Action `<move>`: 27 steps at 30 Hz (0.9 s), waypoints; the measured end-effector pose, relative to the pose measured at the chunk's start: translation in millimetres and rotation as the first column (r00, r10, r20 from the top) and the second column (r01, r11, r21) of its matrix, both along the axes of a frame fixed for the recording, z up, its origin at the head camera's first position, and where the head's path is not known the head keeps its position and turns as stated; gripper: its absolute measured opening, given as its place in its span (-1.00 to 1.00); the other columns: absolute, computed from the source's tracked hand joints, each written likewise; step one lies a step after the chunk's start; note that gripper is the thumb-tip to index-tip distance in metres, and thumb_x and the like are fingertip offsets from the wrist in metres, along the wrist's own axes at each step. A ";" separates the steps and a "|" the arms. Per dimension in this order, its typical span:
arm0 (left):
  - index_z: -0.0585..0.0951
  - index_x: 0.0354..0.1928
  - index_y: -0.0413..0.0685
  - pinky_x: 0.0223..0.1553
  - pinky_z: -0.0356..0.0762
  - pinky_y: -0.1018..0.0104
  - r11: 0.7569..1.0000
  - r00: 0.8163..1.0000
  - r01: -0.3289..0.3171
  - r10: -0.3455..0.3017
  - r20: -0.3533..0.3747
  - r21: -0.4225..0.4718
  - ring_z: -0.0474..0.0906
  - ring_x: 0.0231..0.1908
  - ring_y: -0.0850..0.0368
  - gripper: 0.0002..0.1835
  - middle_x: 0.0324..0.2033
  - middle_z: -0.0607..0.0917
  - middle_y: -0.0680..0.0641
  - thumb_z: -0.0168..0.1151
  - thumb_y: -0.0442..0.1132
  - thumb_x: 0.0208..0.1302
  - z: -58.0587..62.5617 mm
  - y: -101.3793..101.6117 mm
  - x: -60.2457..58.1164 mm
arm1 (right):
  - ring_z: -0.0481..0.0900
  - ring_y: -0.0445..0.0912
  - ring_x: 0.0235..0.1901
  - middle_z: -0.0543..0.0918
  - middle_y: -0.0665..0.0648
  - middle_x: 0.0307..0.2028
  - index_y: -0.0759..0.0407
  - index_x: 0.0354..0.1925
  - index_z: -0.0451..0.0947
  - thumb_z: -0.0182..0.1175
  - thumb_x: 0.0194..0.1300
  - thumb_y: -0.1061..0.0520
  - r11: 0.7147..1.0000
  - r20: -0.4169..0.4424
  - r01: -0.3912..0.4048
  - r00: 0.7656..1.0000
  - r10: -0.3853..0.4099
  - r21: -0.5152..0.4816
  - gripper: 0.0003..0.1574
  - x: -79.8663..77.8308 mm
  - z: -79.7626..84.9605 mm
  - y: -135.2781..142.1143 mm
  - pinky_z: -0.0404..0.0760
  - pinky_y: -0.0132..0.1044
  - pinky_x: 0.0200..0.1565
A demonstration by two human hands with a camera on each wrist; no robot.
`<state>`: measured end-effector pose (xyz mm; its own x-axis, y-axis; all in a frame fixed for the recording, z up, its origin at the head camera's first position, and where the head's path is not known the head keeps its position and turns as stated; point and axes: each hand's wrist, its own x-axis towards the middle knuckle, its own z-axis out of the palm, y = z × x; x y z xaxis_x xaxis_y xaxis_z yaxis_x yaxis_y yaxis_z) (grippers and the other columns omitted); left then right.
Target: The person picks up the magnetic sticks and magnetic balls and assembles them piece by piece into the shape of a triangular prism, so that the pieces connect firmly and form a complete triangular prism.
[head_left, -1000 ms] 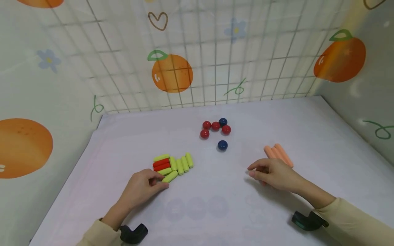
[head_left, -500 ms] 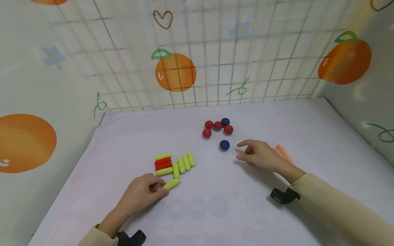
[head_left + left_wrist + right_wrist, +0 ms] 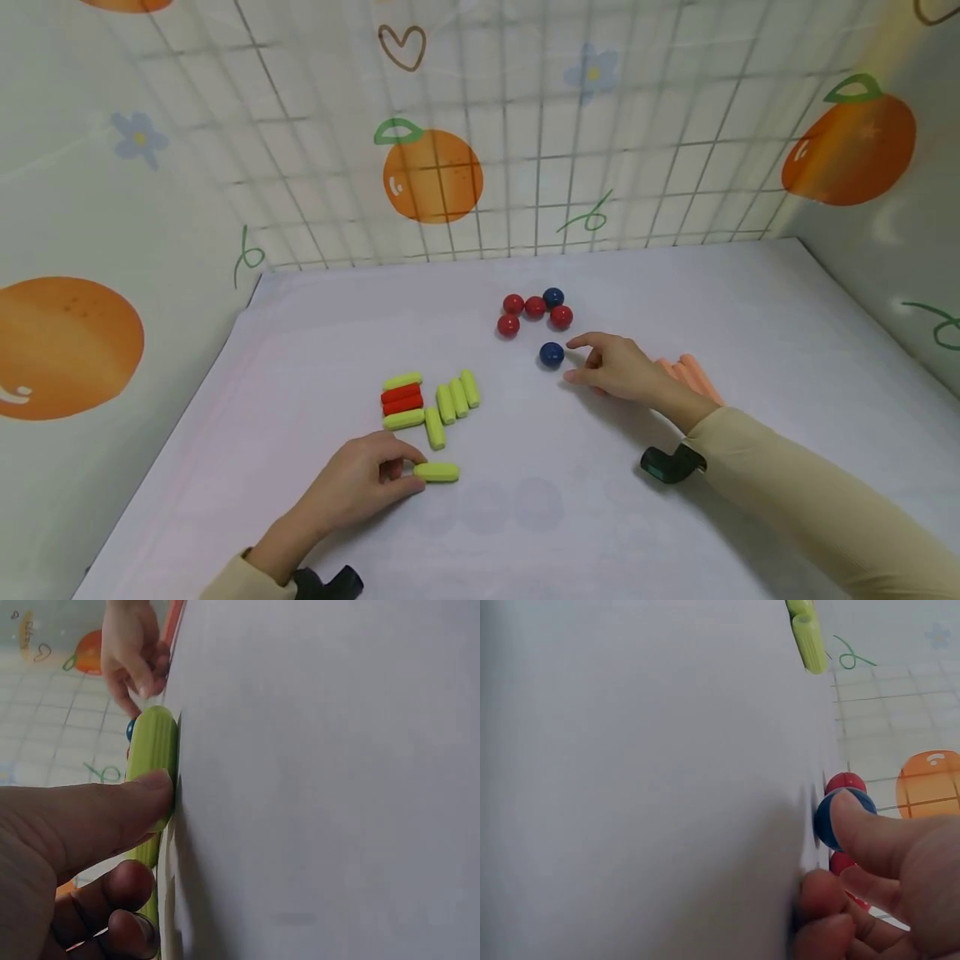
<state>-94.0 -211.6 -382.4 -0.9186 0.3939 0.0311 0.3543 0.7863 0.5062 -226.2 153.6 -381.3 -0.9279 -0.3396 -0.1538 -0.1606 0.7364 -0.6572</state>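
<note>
My left hand (image 3: 367, 479) pinches the left end of a lime-green ridged stick (image 3: 438, 472) between thumb and fingers, at the front left of the table. In the left wrist view the thumb (image 3: 112, 810) lies across this green stick (image 3: 154, 742). My right hand (image 3: 615, 365) is just right of a glossy dark blue ball (image 3: 551, 356), thumb and index finger spread toward it. A small gap shows there in the head view. In the right wrist view the thumb overlaps the blue ball (image 3: 840, 825), and whether they touch is unclear.
Several green sticks (image 3: 453, 400) and two red sticks (image 3: 402, 398) lie beyond my left hand. Red balls (image 3: 535, 307) and another blue ball (image 3: 553, 297) cluster farther back. Peach sticks (image 3: 697, 379) lie partly behind my right forearm. A patterned curtain (image 3: 495, 125) bounds the white table.
My left hand has drawn the green stick away from the others, toward me, and turned it nearly sideways. My right hand has moved left and away from me, from the peach sticks to the blue ball.
</note>
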 end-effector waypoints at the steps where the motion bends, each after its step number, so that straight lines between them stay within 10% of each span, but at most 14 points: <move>1: 0.72 -0.24 0.19 -0.45 0.33 0.51 1.000 1.000 0.006 -0.006 0.001 0.000 0.32 -0.48 0.42 -0.81 -0.55 0.44 0.22 0.49 -0.09 0.08 -0.3 1.5 0.2 | 0.46 -0.13 -0.56 0.58 0.07 -0.50 0.17 0.27 0.44 0.37 0.22 -0.06 1.000 -0.005 -0.005 1.000 0.005 -0.001 -0.28 -0.8 -0.3 -1.3 0.43 -0.31 -0.43; 27: 0.72 -0.25 0.25 -0.45 0.31 0.52 0.998 0.998 0.063 -0.063 -0.032 0.018 0.32 -0.49 0.43 -0.80 -0.56 0.44 0.25 0.48 0.00 0.07 -4.3 26.0 0.9 | 0.45 -0.09 -0.38 0.58 0.08 -0.42 0.17 0.07 0.49 0.42 0.16 -0.08 0.999 -0.007 -0.024 1.000 0.024 -0.028 -0.39 6.1 -0.6 -13.7 0.40 -0.29 -0.34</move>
